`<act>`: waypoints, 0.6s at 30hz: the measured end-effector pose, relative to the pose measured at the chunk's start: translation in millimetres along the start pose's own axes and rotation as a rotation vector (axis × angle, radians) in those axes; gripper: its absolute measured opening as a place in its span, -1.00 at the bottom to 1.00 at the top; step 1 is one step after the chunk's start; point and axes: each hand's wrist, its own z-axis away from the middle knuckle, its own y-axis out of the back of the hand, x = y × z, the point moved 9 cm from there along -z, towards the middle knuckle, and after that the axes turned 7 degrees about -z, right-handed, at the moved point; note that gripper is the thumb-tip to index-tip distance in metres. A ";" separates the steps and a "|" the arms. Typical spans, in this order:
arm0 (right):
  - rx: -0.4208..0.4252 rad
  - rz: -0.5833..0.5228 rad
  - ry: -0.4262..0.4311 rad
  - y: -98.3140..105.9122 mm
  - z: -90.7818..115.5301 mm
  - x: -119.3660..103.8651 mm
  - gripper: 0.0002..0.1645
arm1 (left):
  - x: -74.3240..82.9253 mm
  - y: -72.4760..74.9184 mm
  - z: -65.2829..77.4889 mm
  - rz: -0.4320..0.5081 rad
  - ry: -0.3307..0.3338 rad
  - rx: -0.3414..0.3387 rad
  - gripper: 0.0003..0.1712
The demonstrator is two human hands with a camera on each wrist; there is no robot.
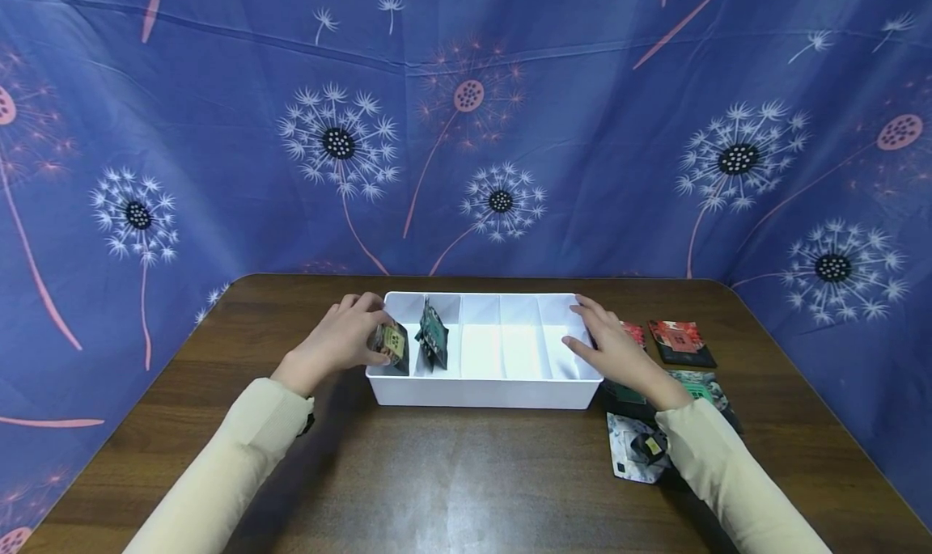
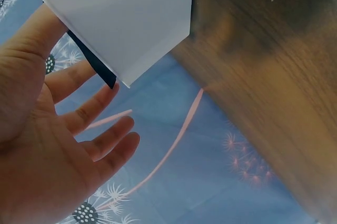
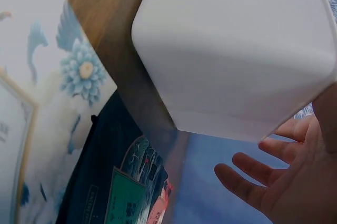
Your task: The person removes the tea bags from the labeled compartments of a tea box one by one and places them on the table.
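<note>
A white box (image 1: 480, 394) with several compartments stands on the table. My left hand (image 1: 338, 333) pinches a small dark packet with a yellow label (image 1: 395, 342) at the leftmost compartment. In the left wrist view a dark corner of that packet (image 2: 95, 59) shows past the box's end wall, beside the fingers of my left hand (image 2: 58, 108). Another dark packet with green print (image 1: 433, 336) stands upright in the neighbouring compartment. At the box's right end, my right hand (image 1: 615, 348) touches the rim, its thumb over the inside; in the right wrist view its fingers are fairly straight.
Right of the box lie several packets: a red-and-black one (image 1: 682, 342), a green-and-black one (image 1: 702, 388) and a pale one with a dark picture (image 1: 629, 449). Some are partly hidden under the right arm. A blue dandelion-print cloth (image 1: 582, 133) hangs behind the wooden table (image 1: 437, 473).
</note>
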 end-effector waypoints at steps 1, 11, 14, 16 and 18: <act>-0.002 -0.007 -0.001 0.0 0.2 0.5 -0.28 | -0.2 0.1 0.2 0.007 0.003 -0.001 -0.42; -0.003 -0.028 -0.001 0.3 1.0 2.8 -0.26 | -3.7 -2.6 2.0 0.047 0.039 -0.015 -0.43; 0.000 -0.028 0.000 0.6 1.3 2.1 -0.26 | -3.4 -1.5 3.3 0.050 0.043 -0.006 -0.42; 0.001 -0.029 -0.001 0.7 1.4 1.7 -0.26 | -3.3 -1.0 4.2 0.056 0.047 0.003 -0.42; 0.002 -0.029 -0.004 0.7 1.5 1.6 -0.26 | -3.1 -0.6 4.8 0.058 0.051 0.017 -0.43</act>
